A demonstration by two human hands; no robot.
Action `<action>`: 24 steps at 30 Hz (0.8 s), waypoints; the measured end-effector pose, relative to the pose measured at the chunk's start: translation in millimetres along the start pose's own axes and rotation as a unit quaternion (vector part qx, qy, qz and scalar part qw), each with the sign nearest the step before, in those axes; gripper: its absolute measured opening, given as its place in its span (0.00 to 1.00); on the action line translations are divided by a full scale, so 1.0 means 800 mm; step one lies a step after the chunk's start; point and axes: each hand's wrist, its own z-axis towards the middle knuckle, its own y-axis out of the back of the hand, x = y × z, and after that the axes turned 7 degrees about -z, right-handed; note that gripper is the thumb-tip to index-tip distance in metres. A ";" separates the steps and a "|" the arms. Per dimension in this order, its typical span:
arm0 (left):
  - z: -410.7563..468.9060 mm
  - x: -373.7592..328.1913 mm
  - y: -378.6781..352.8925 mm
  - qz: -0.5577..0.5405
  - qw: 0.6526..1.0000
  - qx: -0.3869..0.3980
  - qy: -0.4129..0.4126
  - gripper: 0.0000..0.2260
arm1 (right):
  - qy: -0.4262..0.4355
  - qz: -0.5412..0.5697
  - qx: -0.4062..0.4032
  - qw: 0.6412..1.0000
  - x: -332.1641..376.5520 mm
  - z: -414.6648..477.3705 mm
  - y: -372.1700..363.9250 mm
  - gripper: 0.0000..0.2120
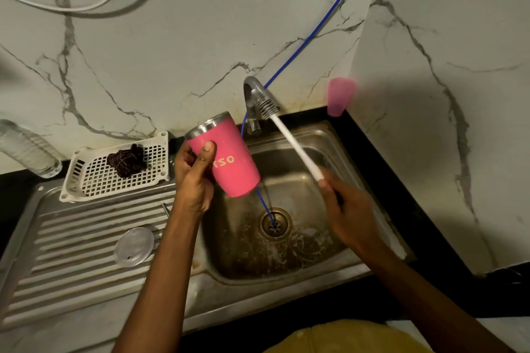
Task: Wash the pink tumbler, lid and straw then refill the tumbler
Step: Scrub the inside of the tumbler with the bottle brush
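- The left hand gripped the pink tumbler round its side, thumb across the front. It held the tumbler tilted above the left rim of the sink basin, with the steel mouth turned up toward the wall. That tilt looked chosen to let a brush in and keep drips over the basin.
- The right hand was closed round the lower end of the white-handled bottle brush. The bristle head lay up beside the tap, outside the tumbler and just right of its mouth.
- The clear lid lay flat on the ribbed drainboard, left of the basin and well apart from both hands.
- The straw could not be picked out; a thin thing at the drainboard's inner edge may have been it, but it was too small to tell.
- Below the tumbler the basin was open down to the drain, apart from a thin blue hose running from the wall into it. The tap spout crowded the brush's short path to the mouth.
- A white basket holding a dark scrubber sat at the drainboard's back edge.
- A pink cup stood at the bench's back right corner.
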 end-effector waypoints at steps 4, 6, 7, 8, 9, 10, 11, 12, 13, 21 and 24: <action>0.006 -0.007 0.007 0.003 1.000 0.008 -0.006 0.33 | 0.033 0.032 0.007 0.999 0.015 -0.011 0.010 0.18; 0.007 -0.006 0.005 0.004 1.000 0.004 -0.008 0.33 | 0.049 0.039 0.027 0.998 0.024 -0.017 0.003 0.19; 0.007 -0.004 0.004 0.002 1.000 0.004 -0.005 0.34 | 0.058 0.031 0.037 0.997 0.026 -0.017 0.001 0.18; 0.005 -0.002 0.002 0.000 1.000 0.005 0.001 0.34 | 0.061 0.026 0.046 0.997 0.025 -0.017 -0.002 0.18; 0.003 0.000 0.000 0.000 1.000 0.007 0.006 0.34 | 0.057 0.026 0.052 0.997 0.024 -0.016 -0.003 0.18; 0.002 0.002 -0.001 0.003 1.000 0.008 0.008 0.33 | 0.050 0.029 0.056 0.997 0.023 -0.016 -0.003 0.19; 0.001 0.003 -0.002 0.005 1.000 0.009 0.009 0.33 | 0.045 0.028 0.058 0.997 0.022 -0.015 -0.005 0.19; 0.000 0.004 -0.003 0.006 1.000 0.009 0.010 0.33 | 0.043 0.022 0.056 0.997 0.022 -0.013 -0.007 0.20; 0.000 0.004 -0.003 0.006 1.000 0.008 0.010 0.33 | 0.042 0.014 0.050 0.998 0.023 -0.011 -0.009 0.20; -0.019 -0.012 -0.031 0.065 0.995 0.072 -0.016 0.28 | 0.005 0.045 0.060 0.997 0.023 -0.001 -0.016 0.15; -0.016 -0.019 -0.035 0.086 0.993 0.073 -0.024 0.31 | -0.002 0.088 0.047 0.995 0.024 -0.008 -0.012 0.14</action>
